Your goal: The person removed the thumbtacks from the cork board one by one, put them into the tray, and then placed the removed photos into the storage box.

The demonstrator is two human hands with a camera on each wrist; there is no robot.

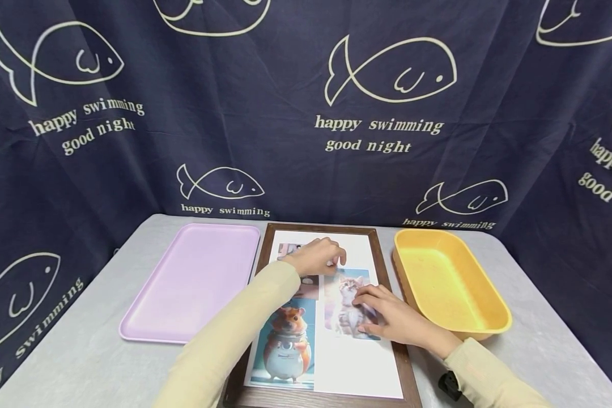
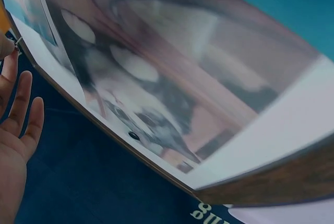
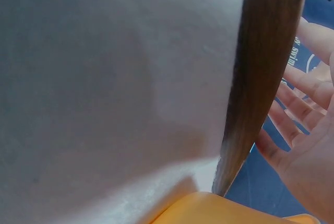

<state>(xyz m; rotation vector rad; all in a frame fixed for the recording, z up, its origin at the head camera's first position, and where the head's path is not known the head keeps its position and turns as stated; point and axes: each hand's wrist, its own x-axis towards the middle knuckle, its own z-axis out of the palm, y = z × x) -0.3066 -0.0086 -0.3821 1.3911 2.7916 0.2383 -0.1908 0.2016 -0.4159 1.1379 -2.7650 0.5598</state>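
Observation:
A kitten picture [image 1: 341, 283] lies on the white face of a brown-framed board [image 1: 359, 374]. My left hand [image 1: 316, 256] is bent over the board by the picture's upper left corner. In the left wrist view, its thumb and forefinger pinch a small thin pin-like thing [image 2: 19, 41], too small to make out well; the other fingers are loosely spread. My right hand [image 1: 387, 314] rests on the kitten picture's right side, fingers spread and touching it. A hamster picture [image 1: 285, 345] occupies the lower left. Above it, another animal picture [image 1: 308, 288] is partly hidden by the left hand and sleeve.
To the left of the board lies a flat lilac tray [image 1: 194, 277]. A deep yellow basin [image 1: 449, 277] stands close to its right. Behind the grey table [image 1: 81, 340] hangs a dark blue curtain [image 1: 296, 113] with fish drawings. The left forearm crosses the board's left edge.

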